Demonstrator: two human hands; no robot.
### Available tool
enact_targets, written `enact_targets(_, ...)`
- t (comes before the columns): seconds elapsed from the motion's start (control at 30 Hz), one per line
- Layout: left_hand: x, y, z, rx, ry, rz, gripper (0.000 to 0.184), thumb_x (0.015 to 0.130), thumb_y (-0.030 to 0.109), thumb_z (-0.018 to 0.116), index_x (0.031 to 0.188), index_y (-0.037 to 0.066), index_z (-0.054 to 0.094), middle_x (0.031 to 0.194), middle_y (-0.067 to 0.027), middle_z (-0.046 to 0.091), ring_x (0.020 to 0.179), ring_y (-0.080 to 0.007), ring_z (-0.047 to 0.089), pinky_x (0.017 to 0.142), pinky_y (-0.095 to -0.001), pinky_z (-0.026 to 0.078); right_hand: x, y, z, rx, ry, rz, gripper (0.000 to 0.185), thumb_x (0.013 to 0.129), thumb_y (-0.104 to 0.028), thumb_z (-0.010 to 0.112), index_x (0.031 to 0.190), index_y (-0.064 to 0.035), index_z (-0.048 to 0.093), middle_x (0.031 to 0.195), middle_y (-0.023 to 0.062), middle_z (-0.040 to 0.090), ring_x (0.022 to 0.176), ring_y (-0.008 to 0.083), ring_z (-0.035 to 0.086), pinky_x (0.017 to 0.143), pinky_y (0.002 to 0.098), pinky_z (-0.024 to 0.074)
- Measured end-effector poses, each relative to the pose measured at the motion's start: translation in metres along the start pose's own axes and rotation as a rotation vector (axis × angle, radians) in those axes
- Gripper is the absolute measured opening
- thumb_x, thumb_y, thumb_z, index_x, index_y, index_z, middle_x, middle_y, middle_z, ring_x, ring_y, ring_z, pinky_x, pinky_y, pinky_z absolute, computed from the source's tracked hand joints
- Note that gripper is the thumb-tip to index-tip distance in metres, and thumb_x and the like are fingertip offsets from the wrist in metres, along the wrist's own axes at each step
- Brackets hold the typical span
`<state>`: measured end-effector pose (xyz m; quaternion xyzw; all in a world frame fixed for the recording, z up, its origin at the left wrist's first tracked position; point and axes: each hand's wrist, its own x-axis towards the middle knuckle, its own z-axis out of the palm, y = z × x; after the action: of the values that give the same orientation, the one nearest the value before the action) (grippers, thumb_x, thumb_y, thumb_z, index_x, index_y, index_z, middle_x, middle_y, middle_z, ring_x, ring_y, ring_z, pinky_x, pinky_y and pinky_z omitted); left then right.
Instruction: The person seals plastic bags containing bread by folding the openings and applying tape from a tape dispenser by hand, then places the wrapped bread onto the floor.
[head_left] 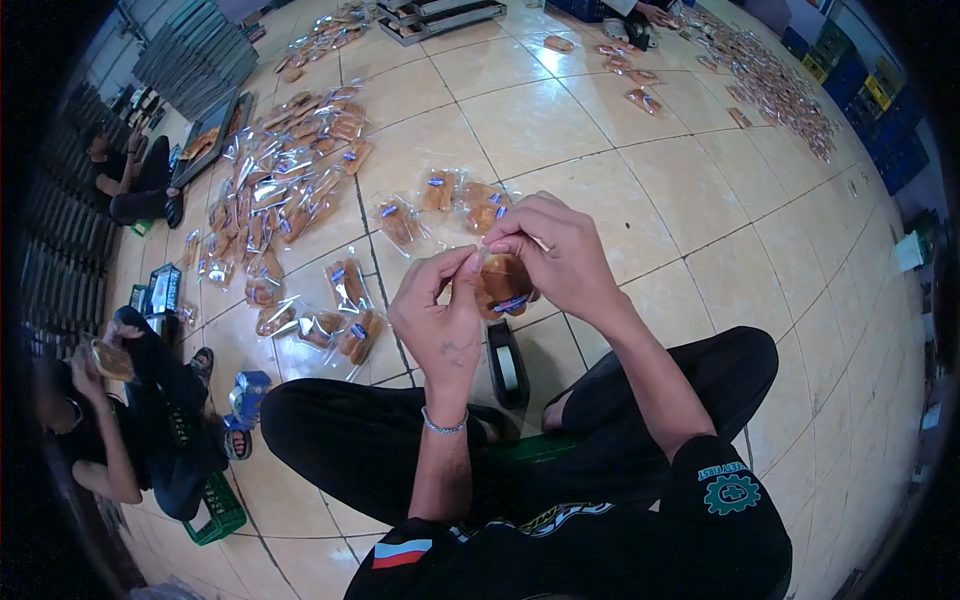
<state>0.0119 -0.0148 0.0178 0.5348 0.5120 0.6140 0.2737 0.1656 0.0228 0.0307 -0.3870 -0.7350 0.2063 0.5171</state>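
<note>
Between my hands hangs a bagged bread bun, golden brown under clear plastic with a blue label near its lower edge. My left hand pinches the upper left of the bag, thumb against forefinger. My right hand grips the gathered top of the same bag from the other side. Just below the bun, a black tape dispenser with a pale roll stands on the tiles between my legs. Beyond my hands lie a few more packed buns, and others rest to the left.
A large heap of packed bread spreads at left, with another pile far right. Two people sit on the left, one holding a packed bread. A green crate, stacked trays and blue crates stand around.
</note>
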Motion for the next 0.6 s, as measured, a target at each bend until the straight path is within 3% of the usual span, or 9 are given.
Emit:
enact_targets(0.1, 0.001, 0.002, 0.001, 0.094, 0.001, 0.138, 0.008, 0.085, 0.003, 0.074, 0.089, -0.002, 0.069, 0.076, -0.0057, 0.065, 0.076, -0.0112, 0.062, 0.072, -0.0252, 0.051, -0.001, 0.003, -0.001, -0.089, -0.06, -0.009, 0.008, 0.079, -0.005, 0.07, 0.087, -0.0024, 0.07, 0.082, 0.0122, 0.064, 0.08, 0.0284, 0.059, 0.076, 0.0364, 0.0469)
enact_targets(0.17, 0.002, -0.007, -0.004, -0.066, -0.136, -0.199, 0.008, 0.085, 0.003, 0.073, 0.088, -0.002, 0.067, 0.076, -0.0041, 0.065, 0.077, -0.0091, 0.06, 0.071, -0.0251, 0.05, -0.003, 0.0, -0.003, -0.077, -0.125, 0.222, 0.008, 0.081, -0.009, 0.07, 0.086, -0.003, 0.069, 0.083, 0.0096, 0.065, 0.08, 0.025, 0.058, 0.079, 0.0375, 0.0446)
enact_targets(0.27, 0.001, -0.014, -0.002, -0.053, -0.093, -0.201, 0.008, 0.085, 0.002, 0.073, 0.089, -0.001, 0.067, 0.079, -0.0038, 0.065, 0.079, -0.0083, 0.059, 0.073, -0.0231, 0.048, 0.0, 0.002, 0.001, 0.187, -0.107, 0.274, 0.01, 0.082, -0.011, 0.073, 0.088, -0.0038, 0.071, 0.082, 0.0066, 0.067, 0.082, 0.0203, 0.061, 0.079, 0.036, 0.0445)
enact_targets(0.4, 0.002, -0.021, -0.004, -0.308, -0.071, -0.251, 0.011, 0.083, 0.003, 0.075, 0.09, -0.001, 0.067, 0.077, -0.003, 0.065, 0.08, -0.0077, 0.059, 0.076, -0.0212, 0.047, 0.001, -0.002, -0.014, 0.088, -0.289, 0.325, 0.009, 0.081, -0.011, 0.076, 0.087, -0.0049, 0.074, 0.081, 0.0053, 0.069, 0.084, 0.0158, 0.061, 0.076, 0.0333, 0.0448)
enact_targets(0.47, 0.002, -0.021, -0.003, -0.319, -0.143, -0.228, 0.013, 0.079, 0.002, 0.078, 0.088, 0.0, 0.069, 0.076, -0.0032, 0.067, 0.08, -0.0098, 0.06, 0.079, -0.0238, 0.047, -0.003, 0.004, -0.013, 0.348, -0.178, 0.607, 0.014, 0.075, -0.01, 0.083, 0.087, -0.0065, 0.076, 0.083, -0.0003, 0.066, 0.078, 0.0109, 0.051, 0.071, 0.0272, 0.0427)
enact_targets(0.5, 0.002, -0.019, -0.001, -0.321, -0.143, -0.228, 0.013, 0.079, 0.002, 0.078, 0.088, 0.0, 0.069, 0.076, -0.0032, 0.067, 0.08, -0.0098, 0.06, 0.079, -0.0238, 0.047, -0.003, 0.003, -0.014, 0.347, -0.178, 0.606, 0.014, 0.075, -0.01, 0.083, 0.087, -0.0065, 0.076, 0.083, -0.0003, 0.066, 0.078, 0.0109, 0.051, 0.071, 0.0272, 0.0427)
enact_targets(0.57, -0.003, -0.012, 0.002, 0.094, -0.029, -0.043, 0.014, 0.075, 0.001, 0.08, 0.086, 0.001, 0.071, 0.081, -0.0037, 0.07, 0.081, -0.0128, 0.062, 0.084, -0.0286, 0.048, -0.003, -0.003, -0.015, 0.22, -0.101, 0.557, 0.013, 0.073, -0.009, 0.083, 0.084, -0.0075, 0.078, 0.082, 0.0018, 0.066, 0.075, 0.0144, 0.052, 0.07, 0.0292, 0.0438)
enact_targets(0.6, -0.003, -0.014, 0.003, 0.095, -0.025, -0.044, 0.014, 0.075, 0.001, 0.08, 0.086, 0.001, 0.071, 0.081, -0.0037, 0.07, 0.081, -0.0128, 0.062, 0.084, -0.0286, 0.048, -0.004, 0.0, -0.013, 0.221, -0.104, 0.557, 0.013, 0.073, -0.009, 0.083, 0.084, -0.0075, 0.078, 0.082, 0.0018, 0.066, 0.075, 0.0144, 0.052, 0.07, 0.0292, 0.0438)
